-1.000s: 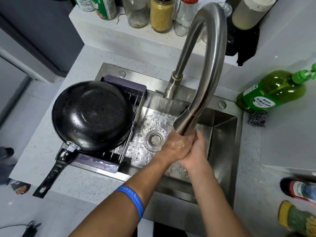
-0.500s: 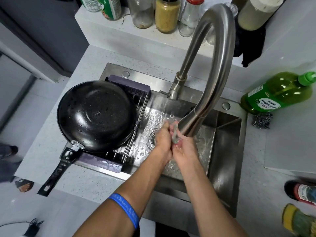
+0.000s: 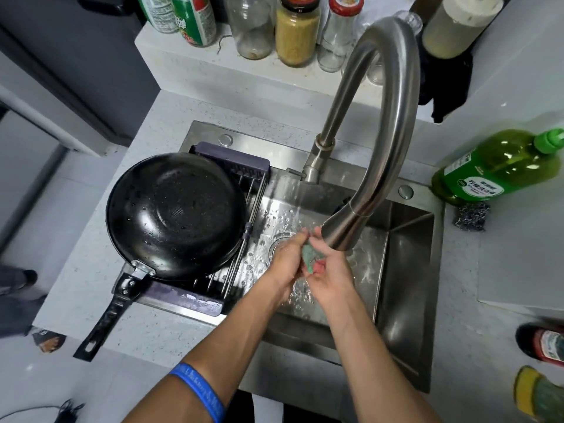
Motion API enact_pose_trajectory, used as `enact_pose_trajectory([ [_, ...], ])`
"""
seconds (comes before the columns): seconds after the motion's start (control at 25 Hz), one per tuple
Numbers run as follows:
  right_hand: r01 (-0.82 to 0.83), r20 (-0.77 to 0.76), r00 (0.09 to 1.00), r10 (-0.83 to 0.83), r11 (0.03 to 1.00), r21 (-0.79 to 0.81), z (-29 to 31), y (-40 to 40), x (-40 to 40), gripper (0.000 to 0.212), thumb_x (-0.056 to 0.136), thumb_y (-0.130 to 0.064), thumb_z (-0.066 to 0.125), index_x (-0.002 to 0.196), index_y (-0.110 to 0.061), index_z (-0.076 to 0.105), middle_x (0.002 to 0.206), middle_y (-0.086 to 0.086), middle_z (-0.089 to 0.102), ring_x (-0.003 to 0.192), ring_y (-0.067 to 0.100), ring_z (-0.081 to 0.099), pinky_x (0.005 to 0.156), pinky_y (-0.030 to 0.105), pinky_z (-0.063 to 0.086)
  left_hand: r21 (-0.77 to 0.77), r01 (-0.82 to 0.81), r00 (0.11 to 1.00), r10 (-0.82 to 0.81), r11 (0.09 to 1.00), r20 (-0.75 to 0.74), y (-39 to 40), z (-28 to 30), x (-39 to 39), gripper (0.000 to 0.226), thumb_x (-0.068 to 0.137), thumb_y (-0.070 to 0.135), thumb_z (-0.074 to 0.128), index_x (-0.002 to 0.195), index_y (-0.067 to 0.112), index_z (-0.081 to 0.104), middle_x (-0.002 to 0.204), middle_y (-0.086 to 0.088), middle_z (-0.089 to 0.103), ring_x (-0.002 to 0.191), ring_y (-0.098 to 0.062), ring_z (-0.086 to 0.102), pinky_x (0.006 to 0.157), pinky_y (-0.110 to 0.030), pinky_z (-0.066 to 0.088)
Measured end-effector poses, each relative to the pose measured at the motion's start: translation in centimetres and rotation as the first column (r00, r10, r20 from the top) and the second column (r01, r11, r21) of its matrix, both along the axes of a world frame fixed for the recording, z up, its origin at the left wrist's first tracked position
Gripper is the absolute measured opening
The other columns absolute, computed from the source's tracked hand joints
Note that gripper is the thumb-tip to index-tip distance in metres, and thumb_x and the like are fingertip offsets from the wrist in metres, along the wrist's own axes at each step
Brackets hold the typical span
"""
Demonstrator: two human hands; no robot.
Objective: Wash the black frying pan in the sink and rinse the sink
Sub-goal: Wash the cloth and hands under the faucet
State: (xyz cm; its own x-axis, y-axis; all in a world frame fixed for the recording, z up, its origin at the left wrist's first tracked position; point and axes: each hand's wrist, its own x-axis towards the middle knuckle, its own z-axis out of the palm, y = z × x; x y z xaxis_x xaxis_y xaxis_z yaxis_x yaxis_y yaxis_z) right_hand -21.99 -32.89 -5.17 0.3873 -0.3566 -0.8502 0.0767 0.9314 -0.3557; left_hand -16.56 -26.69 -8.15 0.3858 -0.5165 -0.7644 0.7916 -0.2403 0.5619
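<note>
Green pad [image 3: 309, 257] between wet hands [image 3: 305, 265]

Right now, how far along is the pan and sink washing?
Looks done: the black frying pan sits wet, bottom up, on the wire drying rack over the left of the steel sink. In hand: under the curved steel tap, the left hand and right hand together work a green-and-pink scrub sponge. Left: probably rinsing the sink basin, which is wet and spotted with droplets.
</note>
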Motion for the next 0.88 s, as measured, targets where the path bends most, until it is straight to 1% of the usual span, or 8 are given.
enact_pose_trajectory([
  [0.08, -0.018, 0.027, 0.999, 0.018, 1.0, 0.0, 0.1, 0.0, -0.2, 0.009, 0.091, -0.004, 0.064, 0.092, -0.009, 0.07, 0.09, 0.01, 0.076, 0.081, 0.021, 0.073, 0.084, 0.036, 0.057, 0.073, -0.035, 0.99, 0.024, 0.997, 0.14, -0.4, 0.7, 1.6, 0.024, 0.095, 0.025, 0.054, 0.081, 0.019, 0.073, 0.083, -0.005, 0.074, 0.074, -0.014, 0.07, 0.059, -0.022, 0.052],
  [0.16, 0.019, 0.057, 0.998, -0.021, 0.999, 0.047, 0.1, -0.4, -0.6, 0.013, 0.097, -0.01, 0.055, 0.096, -0.006, 0.068, 0.085, 0.01, 0.077, 0.076, 0.022, 0.075, 0.078, 0.039, 0.059, 0.136, -0.121, 0.954, 0.078, 0.983, 0.289, -1.7, 1.4, 4.4, 0.012, 0.093, 0.013, 0.056, 0.087, 0.015, 0.065, 0.085, -0.007, 0.07, 0.074, -0.016, 0.066, 0.062, -0.026, 0.051],
  [0.32, 0.009, 0.085, 0.996, -0.014, 0.998, 0.061, -0.4, -0.8, -1.7, 0.022, 0.097, -0.015, 0.049, 0.103, -0.001, 0.065, 0.08, 0.014, 0.077, 0.073, 0.025, 0.076, 0.066, 0.037, 0.063, 0.294, -0.08, 0.824, -0.102, 0.953, 0.557, -5.5, 2.2, 9.7, 0.004, 0.091, 0.011, 0.06, 0.095, 0.012, 0.062, 0.102, -0.015, 0.07, 0.092, -0.029, 0.067, 0.082, -0.036, 0.055],
  [0.4, 0.007, 0.126, 0.992, -0.014, 0.998, 0.054, -0.2, -0.6, -1.8, 0.023, 0.089, -0.016, 0.056, 0.105, -0.001, 0.065, 0.081, 0.015, 0.077, 0.073, 0.026, 0.076, 0.066, 0.037, 0.063, 0.351, -0.03, 0.791, -0.193, 0.936, 0.581, -6.6, 1.9, 10.9, 0.009, 0.092, 0.011, 0.059, 0.089, 0.006, 0.066, 0.101, -0.022, 0.07, 0.089, -0.031, 0.067, 0.083, -0.038, 0.055],
  [0.52, 0.033, 0.152, 0.988, -0.042, 0.998, 0.062, -0.5, -0.6, -1.8, 0.036, 0.078, -0.018, 0.06, 0.11, -0.002, 0.064, 0.081, 0.014, 0.076, 0.07, 0.026, 0.075, 0.07, 0.04, 0.063, 0.347, -0.043, 0.778, -0.187, 0.937, 0.6, -6.8, 1.1, 11.6, 0.02, 0.094, 0.009, 0.059, 0.074, 0.009, 0.064, 0.093, -0.023, 0.071, 0.086, -0.033, 0.067, 0.086, -0.042, 0.055],
  [0.72, 0.034, 0.088, 0.995, -0.04, 0.997, 0.07, -1.2, -0.2, -1.5, 0.029, 0.098, -0.018, 0.048, 0.103, -0.005, 0.073, 0.093, 0.012, 0.078, 0.076, 0.025, 0.076, 0.082, 0.042, 0.062, 0.275, 0.006, 0.69, -0.203, 0.962, 0.694, -6.4, 0.9, 11.6, 0.026, 0.096, 0.012, 0.059, 0.071, 0.017, 0.065, 0.08, -0.011, 0.07, 0.076, -0.02, 0.063, 0.085, -0.043, 0.056],
  [0.84, 0.022, 0.058, 0.998, -0.027, 0.997, 0.077, -1.1, 0.0, -1.4, 0.028, 0.094, -0.007, 0.056, 0.078, -0.002, 0.077, 0.078, 0.013, 0.076, 0.068, 0.024, 0.075, 0.08, 0.044, 0.062, 0.299, 0.132, 0.532, -0.322, 0.945, 0.783, -7.6, 1.9, 12.1, 0.023, 0.094, 0.016, 0.061, 0.073, 0.015, 0.069, 0.075, -0.006, 0.071, 0.069, -0.014, 0.06, 0.076, -0.038, 0.055],
  [0.88, -0.006, 0.042, 0.999, 0.004, 0.999, 0.053, -1.1, 0.3, -1.4, 0.021, 0.092, -0.001, 0.059, 0.079, -0.002, 0.075, 0.073, 0.011, 0.075, 0.063, 0.021, 0.074, 0.076, 0.04, 0.061, 0.335, 0.16, 0.478, -0.37, 0.929, 0.797, -7.9, 2.3, 12.4, 0.021, 0.094, 0.018, 0.063, 0.076, 0.012, 0.071, 0.075, -0.004, 0.071, 0.069, -0.013, 0.06, 0.075, -0.037, 0.054],
])
